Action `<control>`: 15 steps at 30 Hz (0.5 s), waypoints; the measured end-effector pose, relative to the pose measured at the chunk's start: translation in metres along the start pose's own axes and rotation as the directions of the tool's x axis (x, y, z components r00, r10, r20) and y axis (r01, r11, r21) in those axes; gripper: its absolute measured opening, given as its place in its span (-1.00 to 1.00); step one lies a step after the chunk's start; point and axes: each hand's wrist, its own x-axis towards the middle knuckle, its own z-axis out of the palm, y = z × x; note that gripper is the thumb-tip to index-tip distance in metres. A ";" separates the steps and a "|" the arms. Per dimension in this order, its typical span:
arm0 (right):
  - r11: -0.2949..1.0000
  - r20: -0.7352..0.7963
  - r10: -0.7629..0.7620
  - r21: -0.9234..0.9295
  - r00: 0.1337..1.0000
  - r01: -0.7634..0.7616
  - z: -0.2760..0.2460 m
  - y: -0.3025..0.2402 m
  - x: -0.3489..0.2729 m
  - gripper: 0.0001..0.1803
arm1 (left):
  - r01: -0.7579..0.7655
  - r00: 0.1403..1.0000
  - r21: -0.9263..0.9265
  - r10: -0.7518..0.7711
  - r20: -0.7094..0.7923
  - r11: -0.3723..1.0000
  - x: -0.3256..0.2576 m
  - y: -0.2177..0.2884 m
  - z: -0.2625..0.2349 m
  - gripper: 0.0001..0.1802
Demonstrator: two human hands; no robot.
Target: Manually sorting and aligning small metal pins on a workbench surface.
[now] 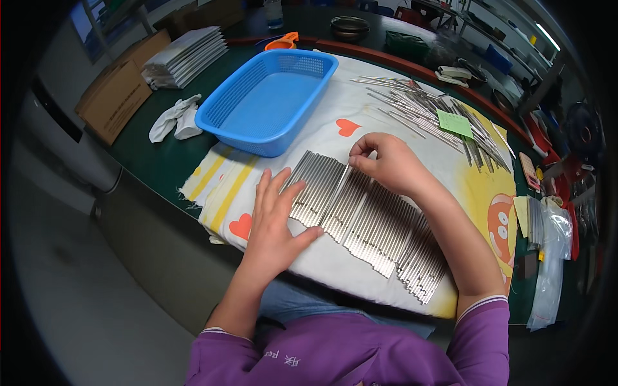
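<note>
Near the left edge of the green bench (148, 151), a cardboard box (122, 103) with print too small to read and crumpled white gloves (177, 121) stand beside a blue plastic basket (248, 106). The left hand (273, 215), fingers spread wide, touches the left end of a row of slim metal rods (376, 228) on a patterned cloth (315, 125), along the near edge. Cloth shows between basket and rods. The right hand (389, 164) has thumb and forefinger pinched narrow at the rods' far ends; whether they grip one, I cannot tell. Toward the far right corner, a green note (454, 123), its marks illegible, lies on loose rods (418, 106).
</note>
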 end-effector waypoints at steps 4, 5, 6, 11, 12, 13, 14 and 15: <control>0.906 0.044 -0.081 0.421 0.996 0.055 0.005 0.003 0.000 -0.79 | -0.003 1.000 -0.002 0.003 0.017 1.000 0.000 -0.002 0.001 -0.18; 0.904 0.042 -0.082 0.423 0.996 0.056 0.006 0.001 -0.002 -0.79 | -0.006 1.000 0.001 0.006 0.019 1.000 0.001 -0.002 0.001 -0.18; 0.825 0.085 -0.070 0.564 0.994 0.010 0.007 -0.009 -0.006 -0.76 | -0.005 1.000 0.009 0.005 0.026 1.000 0.002 -0.002 0.001 -0.16; 0.681 -0.373 -0.228 0.599 0.899 0.421 -0.028 -0.022 -0.018 -0.72 | -0.035 0.999 0.011 0.035 -0.001 0.999 0.002 0.001 0.004 -0.11; 0.707 -0.473 -0.273 0.492 0.837 0.508 -0.043 -0.023 -0.022 -0.70 | -0.011 1.000 0.049 0.013 -0.028 0.999 -0.001 0.000 0.005 -0.14; 0.706 -0.528 -0.303 0.435 0.793 0.559 -0.057 -0.018 -0.026 -0.69 | 0.010 0.999 0.082 -0.006 -0.052 0.997 -0.001 -0.001 0.007 -0.17; 0.739 -0.539 -0.293 0.396 0.790 0.545 -0.068 -0.009 -0.031 -0.70 | 0.008 0.999 0.086 -0.003 -0.053 0.996 -0.001 -0.003 0.008 -0.17; 0.771 -0.556 -0.281 0.355 0.783 0.528 -0.079 -0.002 -0.039 -0.71 | -0.019 1.000 0.217 0.013 0.028 0.976 0.000 -0.002 0.006 -0.23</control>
